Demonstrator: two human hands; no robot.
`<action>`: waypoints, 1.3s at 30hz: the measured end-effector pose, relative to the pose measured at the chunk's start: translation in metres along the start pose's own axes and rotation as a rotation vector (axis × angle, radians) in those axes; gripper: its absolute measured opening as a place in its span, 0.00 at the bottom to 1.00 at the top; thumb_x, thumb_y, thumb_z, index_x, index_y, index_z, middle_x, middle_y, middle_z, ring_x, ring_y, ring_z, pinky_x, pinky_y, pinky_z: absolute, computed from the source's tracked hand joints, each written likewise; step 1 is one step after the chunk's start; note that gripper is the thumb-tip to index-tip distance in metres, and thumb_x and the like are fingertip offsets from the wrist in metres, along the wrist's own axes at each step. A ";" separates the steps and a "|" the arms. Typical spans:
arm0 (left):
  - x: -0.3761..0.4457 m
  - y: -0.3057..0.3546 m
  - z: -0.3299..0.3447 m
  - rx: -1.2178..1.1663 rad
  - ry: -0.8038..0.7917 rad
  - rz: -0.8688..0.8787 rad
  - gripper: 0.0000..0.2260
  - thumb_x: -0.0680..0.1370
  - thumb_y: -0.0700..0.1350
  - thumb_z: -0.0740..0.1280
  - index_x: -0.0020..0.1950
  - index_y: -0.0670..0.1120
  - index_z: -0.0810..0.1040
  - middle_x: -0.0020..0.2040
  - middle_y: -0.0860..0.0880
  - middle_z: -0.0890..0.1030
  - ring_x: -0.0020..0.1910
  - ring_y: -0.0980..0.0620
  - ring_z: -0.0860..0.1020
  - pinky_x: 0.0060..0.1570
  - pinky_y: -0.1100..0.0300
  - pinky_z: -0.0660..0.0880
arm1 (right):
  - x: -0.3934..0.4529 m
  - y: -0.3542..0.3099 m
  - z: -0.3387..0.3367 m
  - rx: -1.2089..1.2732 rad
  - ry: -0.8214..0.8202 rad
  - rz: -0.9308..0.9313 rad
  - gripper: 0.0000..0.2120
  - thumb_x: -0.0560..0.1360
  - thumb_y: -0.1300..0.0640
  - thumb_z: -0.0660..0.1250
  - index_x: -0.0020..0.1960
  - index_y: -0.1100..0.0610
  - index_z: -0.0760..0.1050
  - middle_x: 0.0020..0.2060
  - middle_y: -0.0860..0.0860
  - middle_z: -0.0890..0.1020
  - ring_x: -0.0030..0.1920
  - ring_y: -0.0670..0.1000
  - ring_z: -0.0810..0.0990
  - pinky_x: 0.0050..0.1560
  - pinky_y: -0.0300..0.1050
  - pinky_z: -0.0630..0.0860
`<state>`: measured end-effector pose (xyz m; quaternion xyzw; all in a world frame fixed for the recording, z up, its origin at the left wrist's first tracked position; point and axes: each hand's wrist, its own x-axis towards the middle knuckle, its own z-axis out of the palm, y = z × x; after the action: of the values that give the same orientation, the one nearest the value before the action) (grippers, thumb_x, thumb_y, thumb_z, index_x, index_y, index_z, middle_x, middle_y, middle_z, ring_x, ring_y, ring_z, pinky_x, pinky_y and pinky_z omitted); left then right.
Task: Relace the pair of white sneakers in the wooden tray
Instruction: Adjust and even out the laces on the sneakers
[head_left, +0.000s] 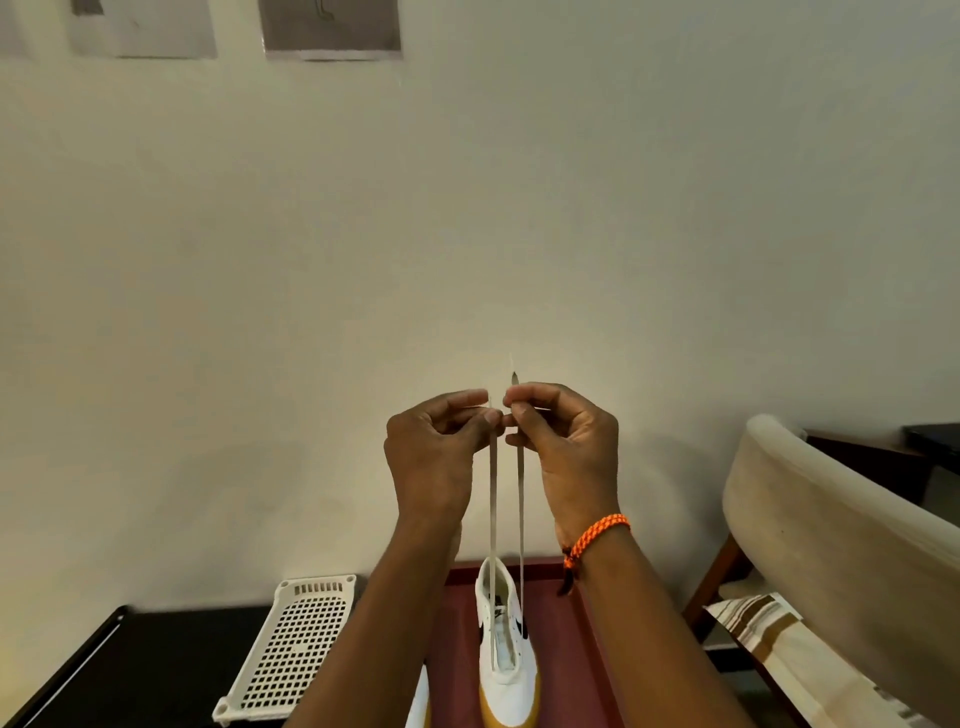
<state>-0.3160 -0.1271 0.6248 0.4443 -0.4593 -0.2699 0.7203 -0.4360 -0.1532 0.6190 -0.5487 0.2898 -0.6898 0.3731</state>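
Now: both lace ends drawn up taut and level over the white sneaker (506, 642), which stands in the wooden tray (558, 623) on the desk. Left hand (434, 457) pinches the left strand of the lace (492, 499) between thumb and fingers; right hand (563, 447) pinches the right strand likewise. Step looks like evening out the ends after the lowest eyelets, though eyelets are too small to confirm. Next: cross ends, thread upward. Second sneaker (418, 699) barely shows beside it.
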 end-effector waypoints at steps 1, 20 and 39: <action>0.001 0.001 0.001 -0.008 0.001 -0.017 0.07 0.77 0.35 0.78 0.54 0.42 0.88 0.42 0.46 0.89 0.44 0.48 0.89 0.53 0.51 0.86 | 0.002 -0.001 0.002 0.000 0.016 -0.006 0.05 0.78 0.67 0.73 0.51 0.58 0.85 0.44 0.54 0.88 0.46 0.57 0.88 0.44 0.49 0.85; 0.020 -0.056 -0.004 -0.185 0.066 -0.162 0.04 0.78 0.36 0.77 0.52 0.40 0.87 0.45 0.45 0.89 0.42 0.44 0.88 0.48 0.57 0.85 | 0.011 0.062 -0.003 -0.005 0.007 0.087 0.09 0.75 0.67 0.78 0.54 0.63 0.82 0.44 0.57 0.88 0.42 0.58 0.88 0.49 0.48 0.86; -0.026 -0.312 -0.032 0.029 0.067 -0.543 0.09 0.80 0.34 0.73 0.59 0.42 0.83 0.41 0.46 0.87 0.33 0.52 0.81 0.35 0.60 0.82 | -0.054 0.297 -0.092 -0.318 0.040 0.481 0.13 0.76 0.72 0.71 0.41 0.56 0.85 0.39 0.54 0.87 0.35 0.50 0.82 0.43 0.43 0.81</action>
<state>-0.2920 -0.2372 0.3312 0.5703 -0.3031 -0.4317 0.6297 -0.4604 -0.2734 0.3286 -0.5021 0.5232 -0.5383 0.4294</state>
